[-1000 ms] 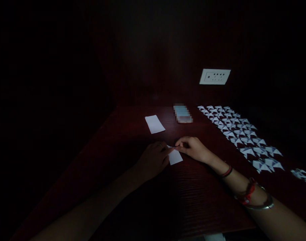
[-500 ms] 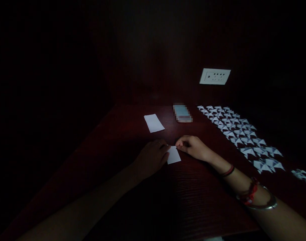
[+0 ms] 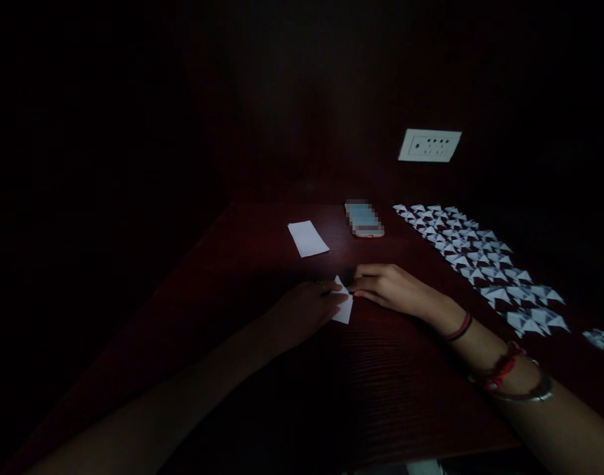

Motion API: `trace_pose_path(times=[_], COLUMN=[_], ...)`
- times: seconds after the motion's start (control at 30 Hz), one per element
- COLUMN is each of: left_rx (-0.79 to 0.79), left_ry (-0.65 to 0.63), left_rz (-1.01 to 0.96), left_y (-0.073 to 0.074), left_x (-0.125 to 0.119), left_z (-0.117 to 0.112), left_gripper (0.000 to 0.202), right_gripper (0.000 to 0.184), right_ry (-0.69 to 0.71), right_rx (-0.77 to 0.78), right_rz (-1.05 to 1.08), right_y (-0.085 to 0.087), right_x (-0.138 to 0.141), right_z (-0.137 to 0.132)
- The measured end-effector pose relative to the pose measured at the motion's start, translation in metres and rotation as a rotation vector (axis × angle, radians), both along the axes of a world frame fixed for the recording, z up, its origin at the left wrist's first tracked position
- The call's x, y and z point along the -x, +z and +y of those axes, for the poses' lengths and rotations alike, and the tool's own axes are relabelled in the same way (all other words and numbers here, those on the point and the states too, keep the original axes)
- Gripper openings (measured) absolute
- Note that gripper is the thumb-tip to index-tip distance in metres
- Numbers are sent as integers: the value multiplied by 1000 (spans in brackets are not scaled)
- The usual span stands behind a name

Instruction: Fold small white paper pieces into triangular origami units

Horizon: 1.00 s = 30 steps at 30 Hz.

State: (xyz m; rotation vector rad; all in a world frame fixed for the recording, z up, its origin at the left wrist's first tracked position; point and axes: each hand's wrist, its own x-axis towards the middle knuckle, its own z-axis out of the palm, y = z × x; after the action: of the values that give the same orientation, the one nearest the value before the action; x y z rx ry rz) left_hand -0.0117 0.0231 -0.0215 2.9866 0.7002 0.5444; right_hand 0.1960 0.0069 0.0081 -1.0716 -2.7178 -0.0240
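Observation:
A small white sheet of paper point(image 3: 344, 314), partly folded with a pointed tip at its top, lies on the table. My left hand point(image 3: 306, 307) grips its left side, thumb and fingers lying over it. At the right edge of the paper, my right hand point(image 3: 386, 285) has its fingers drawn together on the fold; the fingertips partly hide the contact. Just beyond both hands rests a stack of white paper sheets point(image 3: 308, 239).
Behind the stack lies a phone point(image 3: 365, 219) with a blurred screen. Rows of folded white paper pieces point(image 3: 473, 247) cover the right side of the dark red table point(image 3: 223, 264). A white wall socket point(image 3: 429, 145) is above them. Surroundings are very dark.
The paper, squarish before, now shows a pointed tip and folded layers. My left fingers have moved right across it, and my right hand has turned its fingers flatter along the edge.

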Motion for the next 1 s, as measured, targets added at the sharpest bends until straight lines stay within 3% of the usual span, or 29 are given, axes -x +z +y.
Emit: trace_pose_path(times=[0.2, 0.53, 0.7, 1.0], left_rx=[47, -58, -80, -57], left_ry=[-64, -137, -118, -107], left_rz=[56, 123, 139, 161], left_y=[4, -8, -3, 0], left_x=[6, 8, 9, 9], left_z=[5, 17, 13, 11], left_gripper=[29, 34, 35, 38], right_gripper=[24, 24, 20, 19], right_ry=[71, 71, 24, -106], right_rx=[-181, -243, -177, 2], right_rz=[-191, -217, -189, 67], right_y=[2, -9, -6, -8], right_x=[6, 9, 13, 7], right_z=[-5, -10, -12, -9])
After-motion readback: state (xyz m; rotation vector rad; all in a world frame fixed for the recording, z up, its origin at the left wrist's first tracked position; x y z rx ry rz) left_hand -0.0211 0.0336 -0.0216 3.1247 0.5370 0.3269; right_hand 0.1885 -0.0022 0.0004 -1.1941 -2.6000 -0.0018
